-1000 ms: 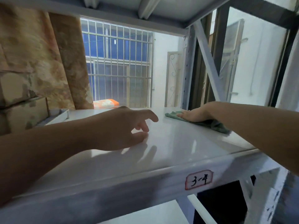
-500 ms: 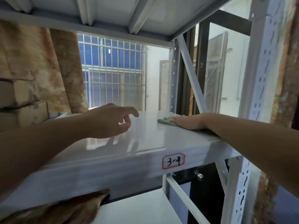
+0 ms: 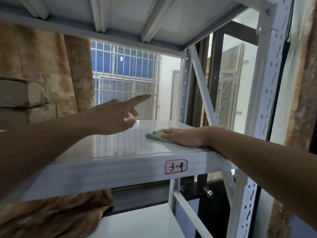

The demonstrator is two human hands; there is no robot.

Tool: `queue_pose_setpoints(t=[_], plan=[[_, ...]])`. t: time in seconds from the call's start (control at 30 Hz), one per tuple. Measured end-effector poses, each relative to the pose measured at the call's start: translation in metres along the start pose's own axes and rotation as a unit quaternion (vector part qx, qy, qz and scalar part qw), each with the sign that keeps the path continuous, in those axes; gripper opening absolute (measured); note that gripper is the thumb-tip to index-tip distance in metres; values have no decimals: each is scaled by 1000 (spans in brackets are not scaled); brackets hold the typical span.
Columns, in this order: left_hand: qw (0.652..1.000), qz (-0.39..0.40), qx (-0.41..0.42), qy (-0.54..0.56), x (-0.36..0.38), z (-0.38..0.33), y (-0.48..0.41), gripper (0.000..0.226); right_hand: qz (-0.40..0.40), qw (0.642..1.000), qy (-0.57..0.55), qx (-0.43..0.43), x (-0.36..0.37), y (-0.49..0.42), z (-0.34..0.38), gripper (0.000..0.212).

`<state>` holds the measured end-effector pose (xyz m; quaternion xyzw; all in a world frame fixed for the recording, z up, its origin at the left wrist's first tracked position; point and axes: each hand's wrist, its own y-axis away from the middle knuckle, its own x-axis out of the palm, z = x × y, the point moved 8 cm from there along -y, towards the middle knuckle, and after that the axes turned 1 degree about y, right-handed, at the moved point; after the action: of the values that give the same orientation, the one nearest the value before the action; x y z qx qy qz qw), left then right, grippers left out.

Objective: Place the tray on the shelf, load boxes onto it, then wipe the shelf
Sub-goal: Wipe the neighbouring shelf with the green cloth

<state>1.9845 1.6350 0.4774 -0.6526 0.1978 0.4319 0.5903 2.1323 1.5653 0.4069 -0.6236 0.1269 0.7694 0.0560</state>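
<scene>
1. Shelf (image 3: 120,152) front edge, label (image 3: 176,166) at 5 o'clock: the view sits lower than a second ago.
2. Right hand (image 3: 181,137), 3 o'clock: flat, fingers straight and together, pressing the cloth (image 3: 154,136) onto the shelf. It has slid back toward the front edge, so a wipe stroke looks underway.
3. Left hand (image 3: 113,117), centre: has lifted off the shelf, index out, other fingers curled, holding nothing.
4. Boxes (image 3: 17,100) stacked at 9 o'clock; tray not visible. Loading looks done.
</scene>
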Motion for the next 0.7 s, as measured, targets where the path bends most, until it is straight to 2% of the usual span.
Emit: queue_pose_setpoints(t=[0.13, 0.2, 0.33, 0.4, 0.5, 0.57, 0.7], plan=[[998, -39, -24, 54, -13, 11, 2, 80, 0, 999, 16, -47, 7, 3, 36, 63], [992, -2, -73, 105, -8, 21, 6, 66, -3, 997, 31, -65, 9, 3, 52, 64], [985, 78, -110, 104, 6, 30, 12, 42, -11, 996, 43, -80, 12, 0, 68, 66], [988, 56, -118, 81, 0, 38, 10, 39, -12, 995, 45, -88, 14, -1, 78, 67], [993, -12, -117, -1, -21, 52, 8, 50, -6, 993, 45, -109, 20, -3, 101, 68], [991, -43, -129, 10, -33, 62, 11, 56, 3, 992, 33, -121, 23, -2, 118, 68], [991, -39, -103, -78, -46, 66, 16, 57, 19, 988, 23, -151, 29, 4, 147, 65]])
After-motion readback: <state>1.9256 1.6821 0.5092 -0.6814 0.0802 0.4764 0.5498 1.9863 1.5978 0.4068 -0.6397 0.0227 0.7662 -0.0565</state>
